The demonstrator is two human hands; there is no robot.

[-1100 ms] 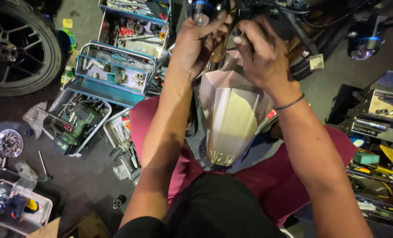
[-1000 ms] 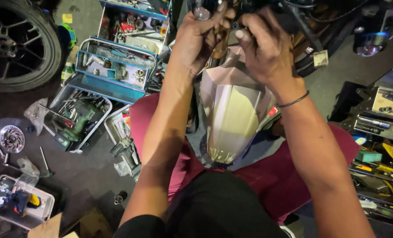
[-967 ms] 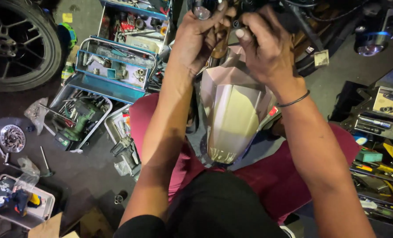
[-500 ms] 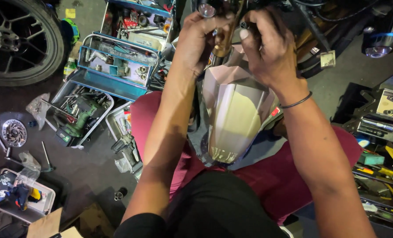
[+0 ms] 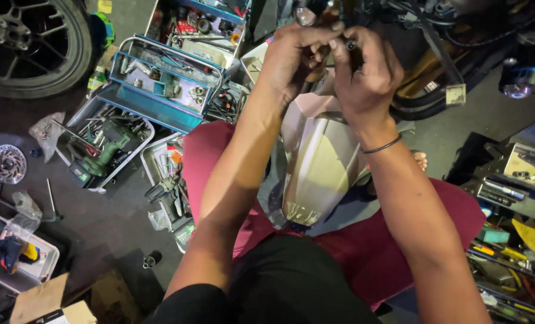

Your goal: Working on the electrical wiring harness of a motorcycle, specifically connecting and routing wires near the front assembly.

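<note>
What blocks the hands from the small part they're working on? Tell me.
Nothing visible. Both the left hand and right hand already have fingertips together at the small part, above the tan cowl.

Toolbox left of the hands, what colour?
Blue toolbox, shown in the head view.

My left hand [image 5: 291,60] and right hand [image 5: 363,72] meet above the beige fairing panel [image 5: 318,162], fingertips pinching a small dark metal part [image 5: 349,44] too small to identify. I hold this part just above the panel's upper edge, between both hands. The panel is glossy, tapered and ridged down its middle; it stands tilted on my lap, narrow end toward me, upper end under my hands.
</note>
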